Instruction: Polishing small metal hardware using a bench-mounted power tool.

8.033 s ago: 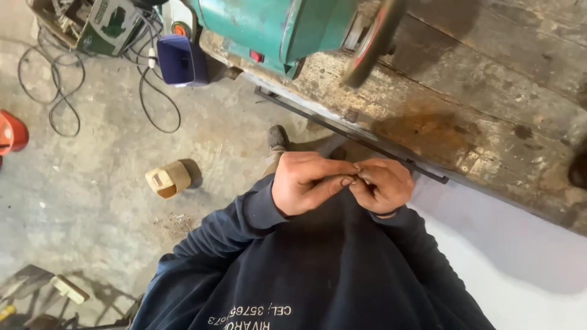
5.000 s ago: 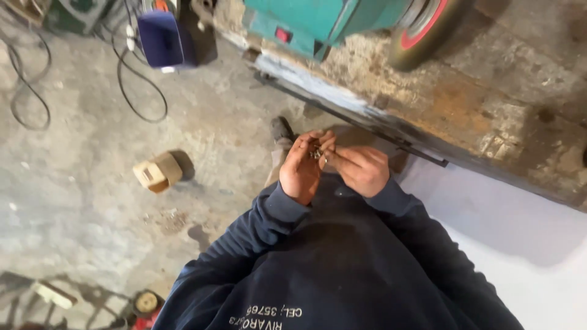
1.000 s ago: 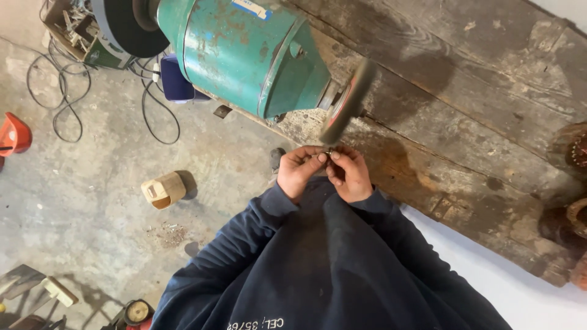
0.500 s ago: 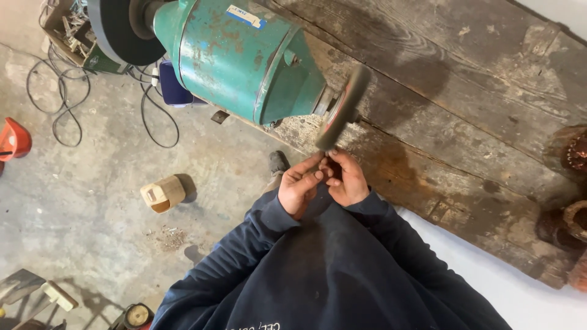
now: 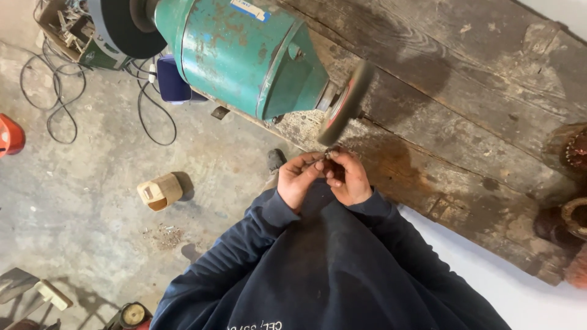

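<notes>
Both hands pinched a small metal part [image 5: 329, 153] together: left hand [image 5: 298, 180], right hand [image 5: 350, 178]. Part sat just below the spinning wire wheel [image 5: 345, 102] of the green bench grinder [image 5: 244, 52]. Brushing apparently underway; finish not discernible.

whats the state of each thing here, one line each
left hand: closed on a small metal part, held at the wheel
right hand: pinching the same part
wheel: blurred, looks to be spinning
green grinder: upright on the wooden bench
tan container: tipped on its side on the floor
black cable: loose on the floor
</notes>
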